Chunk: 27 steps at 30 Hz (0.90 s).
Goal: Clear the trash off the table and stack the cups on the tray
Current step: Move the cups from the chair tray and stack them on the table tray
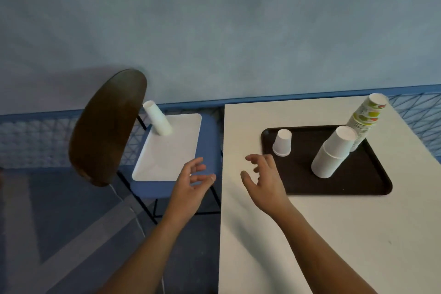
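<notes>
both bare forearms reach forward side by side, hands apart and holding nothing. left hand [191, 182] has loosely curled fingers with the thumb sticking out, right hand [265, 179] is spread, palm down, fingers bent a bit

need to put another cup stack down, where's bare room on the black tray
Free: the front strip of the black tray, and its middle between the single cup and the white stack. Crowded: its back right corner, where the white stack stands beside the patterned stack.
</notes>
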Tool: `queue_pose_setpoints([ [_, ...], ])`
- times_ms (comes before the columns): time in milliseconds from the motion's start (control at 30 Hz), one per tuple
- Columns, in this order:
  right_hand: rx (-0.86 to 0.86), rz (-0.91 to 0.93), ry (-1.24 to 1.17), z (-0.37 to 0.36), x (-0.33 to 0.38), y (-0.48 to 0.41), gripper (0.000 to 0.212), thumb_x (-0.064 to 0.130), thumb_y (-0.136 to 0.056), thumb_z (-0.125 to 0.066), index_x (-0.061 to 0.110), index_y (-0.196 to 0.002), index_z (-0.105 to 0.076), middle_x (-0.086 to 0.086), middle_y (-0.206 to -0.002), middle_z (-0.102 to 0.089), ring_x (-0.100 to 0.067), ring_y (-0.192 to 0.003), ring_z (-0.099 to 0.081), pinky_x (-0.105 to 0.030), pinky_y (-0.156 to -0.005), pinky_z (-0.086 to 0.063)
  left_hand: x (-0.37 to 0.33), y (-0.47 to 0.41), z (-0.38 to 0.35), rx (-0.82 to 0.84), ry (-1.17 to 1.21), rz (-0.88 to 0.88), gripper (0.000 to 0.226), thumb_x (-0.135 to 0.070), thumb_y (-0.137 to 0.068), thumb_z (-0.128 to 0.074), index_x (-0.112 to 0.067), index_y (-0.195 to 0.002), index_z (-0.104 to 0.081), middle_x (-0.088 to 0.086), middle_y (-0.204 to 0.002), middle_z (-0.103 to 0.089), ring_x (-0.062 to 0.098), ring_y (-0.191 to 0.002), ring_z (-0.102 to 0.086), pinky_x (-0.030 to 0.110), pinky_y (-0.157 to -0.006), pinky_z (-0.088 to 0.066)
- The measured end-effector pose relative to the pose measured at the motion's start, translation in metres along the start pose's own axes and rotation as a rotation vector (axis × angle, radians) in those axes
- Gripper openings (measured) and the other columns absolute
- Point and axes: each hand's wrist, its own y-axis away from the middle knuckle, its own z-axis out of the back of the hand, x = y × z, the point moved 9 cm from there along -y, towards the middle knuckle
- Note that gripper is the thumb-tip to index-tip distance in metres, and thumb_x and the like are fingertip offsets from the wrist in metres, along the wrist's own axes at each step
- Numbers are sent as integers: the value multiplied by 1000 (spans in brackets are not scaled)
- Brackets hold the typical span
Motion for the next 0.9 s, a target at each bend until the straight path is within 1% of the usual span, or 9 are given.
queue_pose_setpoints([
  [100, 49, -23, -33, -30, 14, 12, 41, 32, -95, -65, 24, -133, -53, 12, -125, -45, -5, -103, -57, -19, -88, -47, 17, -5, 39, -69, -10, 33, 47, -29, -93, -76, -36, -134, -54, -12, -125, -64, -10, -96, -64, 20, -84, -49],
  [167, 98, -29, -49, -47, 22, 16, 43, 36, -95, -64, 26, -134, -52, 11, -126, -47, -4, -101, -59, -17, -82, -47, 24, -10, 57, -98, -12, 43, 48, -28, -93, -76, -35, -134, -54, -12, -124, -64, -12, -95, -64, 18, -82, -48],
  [233, 169, -1, -48, -61, 33, 15, 45, 41, -95, -63, 30, -136, -50, 13, -126, -46, -2, -102, -59, -16, -82, -48, 29, -18, 73, -125, -10, 48, 47, -25, -93, -76, -34, -134, -54, -11, -123, -64, -12, -96, -64, 16, -81, -47],
  [333, 232, 67, -75, -73, 58, -2, 47, 45, -94, -62, 32, -137, -48, 15, -125, -47, -2, -105, -58, -19, -85, -50, 40, -35, 96, -175, 36, 66, 46, -22, -92, -77, -36, -130, -56, -7, -123, -66, 4, -109, -66, 28, -91, -52],
  [433, 232, 129, -99, -79, 89, -26, 51, 44, -93, -65, 30, -139, -49, 11, -124, -49, -5, -102, -58, -22, -82, -53, 46, -52, 113, -206, 70, 101, 46, -23, -91, -78, -36, -131, -57, -6, -124, -65, 17, -116, -64, 41, -98, -54],
  [567, 242, 186, -107, -89, 127, -59, 52, 41, -95, -65, 29, -141, -46, 8, -127, -50, -6, -104, -57, -26, -87, -54, 39, -80, 134, -245, 73, 136, 51, -26, -93, -76, -30, -137, -53, -4, -130, -63, 20, -119, -61, 40, -102, -52],
  [667, 240, 204, -95, -105, 144, -85, 56, 43, -94, -65, 33, -143, -41, 9, -130, -49, -7, -107, -56, -24, -87, -54, 46, -109, 151, -277, 21, 163, 54, -32, -93, -75, -30, -140, -49, -2, -138, -61, 23, -124, -58, 47, -107, -52],
  [800, 257, 220, -80, -141, 155, -126, 63, 38, -94, -68, 28, -148, -37, 7, -134, -48, -5, -109, -52, -18, -85, -47, 77, -167, 161, -241, -15, 267, 62, -42, -89, -76, -33, -142, -45, 2, -141, -59, 27, -124, -59, 54, -108, -50],
  [900, 268, 190, -55, -174, 153, -163, 64, 35, -95, -68, 24, -150, -36, 4, -138, -48, -7, -112, -50, -19, -87, -43, 93, -224, 172, -232, -84, 314, 75, -45, -84, -79, -34, -147, -40, 0, -143, -56, 27, -124, -59, 53, -106, -52],
])
